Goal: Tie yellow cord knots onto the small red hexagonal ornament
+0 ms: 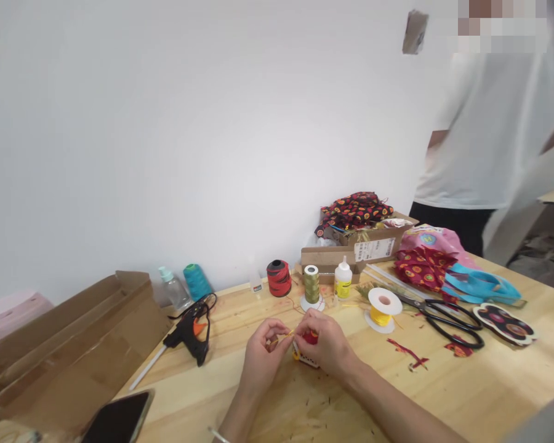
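Observation:
Both hands meet over the near middle of the table. My left hand (264,354) is closed in a pinch on a thin yellow cord (284,338). Beside it, my right hand (327,344) has its fingertips pinched together on the same cord. Under the right fingers is a small ornament (308,362) with a pale patterned edge, some red and a bit of yellow; the hand covers much of it. To the right of my hands, a white spool of yellow cord (382,315) stands upright.
Behind stand an olive thread spool (311,284), a red thread cone (279,279) and a glue bottle (343,280). Black scissors (447,317) lie right. A glue gun (191,338), phone (119,418) and long cardboard box (80,363) are left. A person (484,135) stands beyond the table.

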The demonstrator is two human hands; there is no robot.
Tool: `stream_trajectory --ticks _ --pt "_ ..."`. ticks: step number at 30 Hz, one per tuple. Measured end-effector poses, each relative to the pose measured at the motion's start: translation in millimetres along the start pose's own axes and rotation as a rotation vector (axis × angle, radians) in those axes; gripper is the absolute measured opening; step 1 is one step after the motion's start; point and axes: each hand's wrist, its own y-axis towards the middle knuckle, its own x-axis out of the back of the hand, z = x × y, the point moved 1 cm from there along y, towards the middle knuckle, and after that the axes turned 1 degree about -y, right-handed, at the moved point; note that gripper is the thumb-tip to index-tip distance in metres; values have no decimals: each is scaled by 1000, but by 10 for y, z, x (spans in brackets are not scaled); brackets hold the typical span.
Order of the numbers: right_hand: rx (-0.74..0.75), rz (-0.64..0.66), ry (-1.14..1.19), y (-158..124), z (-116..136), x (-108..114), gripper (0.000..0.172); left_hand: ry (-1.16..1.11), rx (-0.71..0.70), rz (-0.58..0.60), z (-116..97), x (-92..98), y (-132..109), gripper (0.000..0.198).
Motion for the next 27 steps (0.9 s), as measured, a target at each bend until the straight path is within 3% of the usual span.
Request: stream_trajectory --ticks 4,6,19,27 --pt "-306 108 409 19 -32 -24 7 -17 8 -6 4 -9 1 16" --pt "-386 167 501 26 -58 -24 10 -11 6 5 -7 -3 2 16" --pt "-544 274 1053 26 -58 121 9 -87 106 50 11 -8 5 18" --pt "-485 310 1058 23 -68 122 5 -145 144 113 -4 -19 -20 11"
